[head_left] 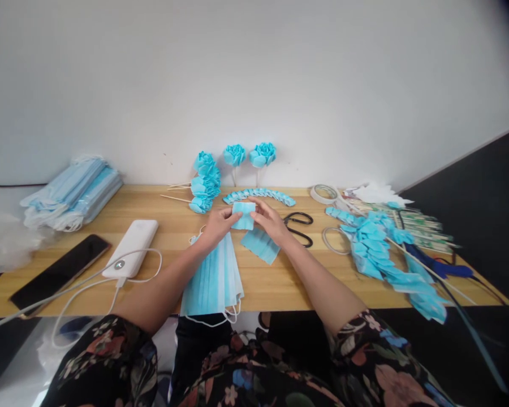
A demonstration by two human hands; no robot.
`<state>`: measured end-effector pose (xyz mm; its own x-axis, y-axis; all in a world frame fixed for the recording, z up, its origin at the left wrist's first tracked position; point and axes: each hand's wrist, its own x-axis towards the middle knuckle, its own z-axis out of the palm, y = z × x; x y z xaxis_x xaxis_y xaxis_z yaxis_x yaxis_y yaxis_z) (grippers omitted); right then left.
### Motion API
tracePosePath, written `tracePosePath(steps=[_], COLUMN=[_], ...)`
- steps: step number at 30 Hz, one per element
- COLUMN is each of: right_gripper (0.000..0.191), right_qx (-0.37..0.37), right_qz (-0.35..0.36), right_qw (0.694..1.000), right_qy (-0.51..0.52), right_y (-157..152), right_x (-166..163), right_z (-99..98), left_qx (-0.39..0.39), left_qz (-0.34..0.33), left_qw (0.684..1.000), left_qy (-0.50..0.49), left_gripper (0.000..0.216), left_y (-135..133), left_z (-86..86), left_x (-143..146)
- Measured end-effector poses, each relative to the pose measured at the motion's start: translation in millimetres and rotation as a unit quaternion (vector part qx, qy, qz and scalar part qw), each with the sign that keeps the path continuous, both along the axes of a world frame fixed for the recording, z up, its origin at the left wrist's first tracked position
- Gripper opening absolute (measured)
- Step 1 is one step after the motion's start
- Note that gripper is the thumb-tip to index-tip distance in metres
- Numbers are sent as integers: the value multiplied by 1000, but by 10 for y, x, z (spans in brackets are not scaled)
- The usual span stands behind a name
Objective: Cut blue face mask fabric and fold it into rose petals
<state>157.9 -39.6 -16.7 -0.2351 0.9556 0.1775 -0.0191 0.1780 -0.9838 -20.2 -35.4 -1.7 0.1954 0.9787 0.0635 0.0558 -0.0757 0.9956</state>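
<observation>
"What worries you, starting from the left?"

"That white cable (162, 262): it loops beside the left forearm, so a sideways sweep could drag the power bank (131, 249). Next, the masks (214, 277) reach the counter's (275, 288) front edge, straps hanging over; a brushing sleeve might pull them off."

"And the hands?"

"Left hand (219, 225) pinches one side of the blue square (243, 216), right hand (271, 220) the other, mid-counter. A loose pinch could let it slip."

"Any room?"

"Scissors (301, 213) crowd the right hand; bare wood opens beyond that forearm."
</observation>
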Motion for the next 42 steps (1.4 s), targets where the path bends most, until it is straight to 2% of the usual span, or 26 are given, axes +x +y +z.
tracePosePath(steps=[6, 13, 30, 42], right_gripper=[59, 56, 55, 52], right_qx=[33, 41, -14, -14], right_qz=[-19, -20, -51, -51], right_qw=[998, 998, 999, 999], right_qy=[-44, -37, 9, 13], right_y=[16, 18, 64, 81], right_x=[7, 23, 55, 66], right_z=[-67, -55, -9, -50], left_qx=[17, 3, -21, -30], left_qz=[-14, -15, 20, 31], left_qw=[999, 999, 999, 998], left_qy=[24, 34, 34, 36], left_gripper=[36, 37, 41, 42], left_y=[-47, -6, 34, 47], left_z=[29, -22, -44, -54], left_x=[23, -4, -41, -37])
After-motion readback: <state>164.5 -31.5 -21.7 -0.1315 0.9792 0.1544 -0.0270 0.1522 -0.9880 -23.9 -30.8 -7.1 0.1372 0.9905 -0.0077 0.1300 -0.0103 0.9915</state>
